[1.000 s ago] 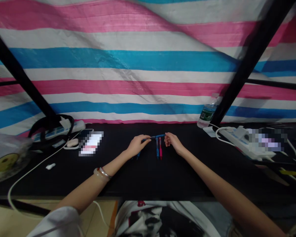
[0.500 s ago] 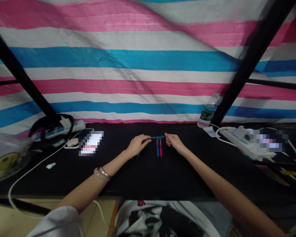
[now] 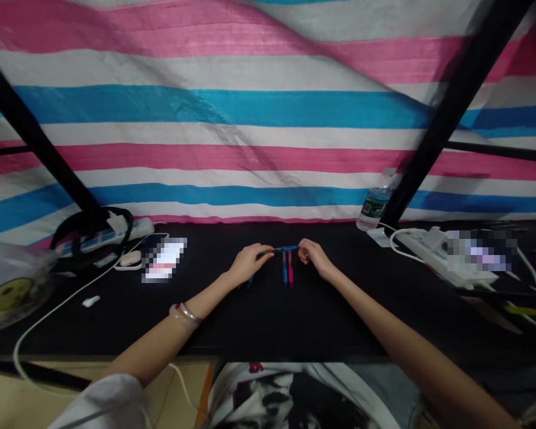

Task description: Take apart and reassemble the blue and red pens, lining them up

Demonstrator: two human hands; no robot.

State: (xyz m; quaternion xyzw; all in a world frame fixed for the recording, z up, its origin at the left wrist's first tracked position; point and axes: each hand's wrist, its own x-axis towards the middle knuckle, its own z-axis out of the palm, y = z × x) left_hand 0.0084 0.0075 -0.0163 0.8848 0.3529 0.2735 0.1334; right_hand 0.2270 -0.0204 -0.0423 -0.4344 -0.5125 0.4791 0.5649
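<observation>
Tabletop point(image 3: 268, 328) nearest; pink pen point(image 3: 290, 275) and blue pen point(image 3: 284, 275) side by side on it; just beyond, left hand point(image 3: 250, 262) and right hand point(image 3: 315, 260), fingers pinched tight on opposite ends of crosswise pen point(image 3: 289, 248); likely light, stiff, smooth, best held endwise; bottle point(image 3: 374, 208) behind.

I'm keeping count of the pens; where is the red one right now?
In the head view, the red pen lies on the black desktop, just right of a blue pen, between the left hand and the right hand.

Green-labelled bottle point(image 3: 373, 206) beside a black post point(image 3: 447, 119), striped sheet point(image 3: 232, 107) behind.
</observation>
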